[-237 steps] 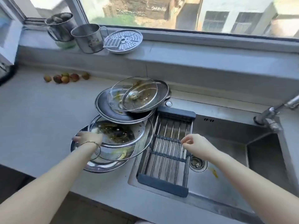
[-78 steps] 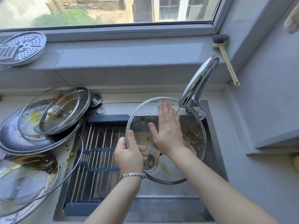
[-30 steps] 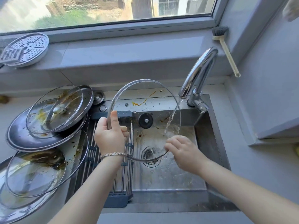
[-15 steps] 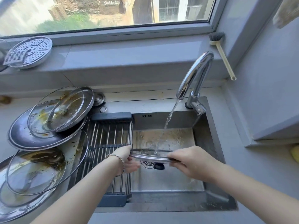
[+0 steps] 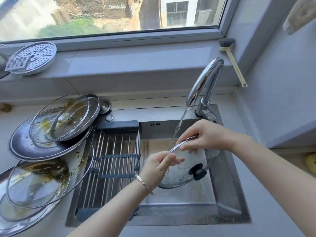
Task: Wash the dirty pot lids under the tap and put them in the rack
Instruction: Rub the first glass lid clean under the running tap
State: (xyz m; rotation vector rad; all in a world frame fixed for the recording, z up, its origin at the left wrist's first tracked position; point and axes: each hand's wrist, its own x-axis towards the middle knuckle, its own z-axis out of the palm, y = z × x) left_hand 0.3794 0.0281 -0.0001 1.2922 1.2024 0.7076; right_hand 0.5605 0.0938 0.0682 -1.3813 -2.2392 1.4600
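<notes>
Pinching its rim, left hand [image 5: 158,167] and right hand [image 5: 204,135] hold one glass lid [image 5: 178,177] under one tap [image 5: 206,77]; roughly six dirty lids [image 5: 49,148] lie stacked.

Daylight comes through a wide window [image 5: 111,14] that looks onto buildings [image 5: 179,12] and a patch of grass [image 5: 73,28]. Below it runs a grey sill [image 5: 136,62], with a grey wall [image 5: 287,100] at the right and a pale counter [image 5: 266,226] in front.

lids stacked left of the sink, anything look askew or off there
Yes. The dirty lids lie in a loose, tilted, overlapping pile, and the large glass lid juts over the left edge of the rack.
</notes>
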